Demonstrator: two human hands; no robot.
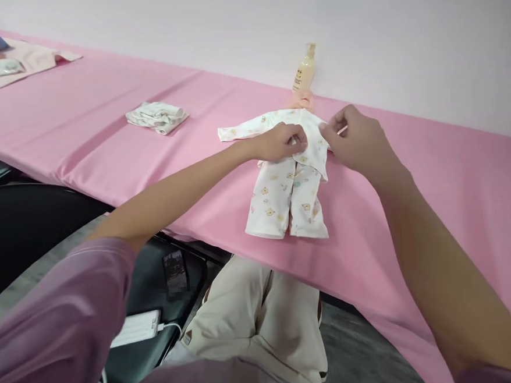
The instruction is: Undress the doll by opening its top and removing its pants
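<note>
Shirt, from the head view: one small white long-sleeved cloth shirt (310, 130), printed with little figures, lay flat on the smooth pink tablecloth (455, 171) in front of the person, probably spread that way so every part was within reach. I took it as the middle of my clock, with 12 towards the wall.
Trousers: one pair of small white printed cloth trousers (271, 199), two legs parted, lay at 6 o'clock, their top under the shirt's hem, seemingly to line up as a set.
Left hand: the left hand (282, 142) was on the shirt's front, fingers curled; I couldn't tell whether they gripped cloth.
Right hand: the right hand (355, 139) was at 3 o'clock, apart from the other, thumb and fingers bent beside the sleeve; whether they pinched it, I couldn't tell.
Collar: one small peach-coloured object (304, 99) sat at 12 o'clock; its kind was unclear.
Bottle: one clear bottle with pale contents (303, 74) was beyond it by the wall, perhaps put there out of the way.
Bundle: one folded white printed cloth bundle (156, 117) lay at 9 o'clock, likely set aside.
Chair: one dark phone (176, 273) and one white rectangular power bank (138, 328) rested towards 8 o'clock.
</note>
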